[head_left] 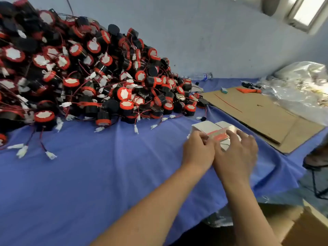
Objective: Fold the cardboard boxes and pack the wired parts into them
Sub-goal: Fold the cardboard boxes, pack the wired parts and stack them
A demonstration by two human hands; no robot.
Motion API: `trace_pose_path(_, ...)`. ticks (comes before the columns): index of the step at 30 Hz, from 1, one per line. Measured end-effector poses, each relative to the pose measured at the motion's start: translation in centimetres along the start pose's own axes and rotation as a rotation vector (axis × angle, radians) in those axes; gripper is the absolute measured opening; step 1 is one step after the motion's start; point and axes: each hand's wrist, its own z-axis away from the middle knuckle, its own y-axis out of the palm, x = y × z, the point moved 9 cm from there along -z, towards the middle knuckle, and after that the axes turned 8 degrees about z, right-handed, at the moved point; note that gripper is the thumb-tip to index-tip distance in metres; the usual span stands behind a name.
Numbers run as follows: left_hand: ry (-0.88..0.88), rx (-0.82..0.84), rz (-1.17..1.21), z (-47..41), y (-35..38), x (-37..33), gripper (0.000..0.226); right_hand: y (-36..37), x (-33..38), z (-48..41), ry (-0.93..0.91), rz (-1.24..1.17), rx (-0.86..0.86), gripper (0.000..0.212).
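A small white cardboard box [211, 129] with an orange-red stripe lies on the blue cloth [106, 166] right of centre, its flaps partly up. My left hand [197, 151] grips its near left edge with curled fingers. My right hand [236, 153] lies over its right side, fingers bent around it, slightly blurred. A big heap of black and red round wired parts [79, 71] with white connectors fills the left and back of the table, some wires trailing onto the cloth.
A flat brown cardboard sheet [257, 112] lies at the right. A clear plastic bag [305, 86] sits behind it. A water bottle [202, 76] lies by the wall. An open brown carton [301, 226] stands below the table edge at the bottom right.
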Motion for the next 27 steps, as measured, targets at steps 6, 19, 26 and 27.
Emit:
trace_pose_path(6,-0.227,0.035,0.074,-1.7,2.2,2.9,0.038,2.9,-0.8,-0.8,-0.039,0.154,0.065,0.035)
trace_pose_path(19,-0.329,-0.047,0.471,-0.5,2.0,3.2,0.004,0.6,-0.3,1.3,-0.129,-0.096,-0.121,0.018)
trace_pose_path(26,-0.141,-0.041,0.589,1.5,-4.1,0.4,0.011,-2.5,0.1,2.0,-0.085,-0.313,-0.058,0.070)
trace_pose_path(27,-0.110,-0.042,0.559,2.0,-5.6,0.0,0.013,-2.9,0.4,1.9,-0.080,-0.329,-0.039,0.074)
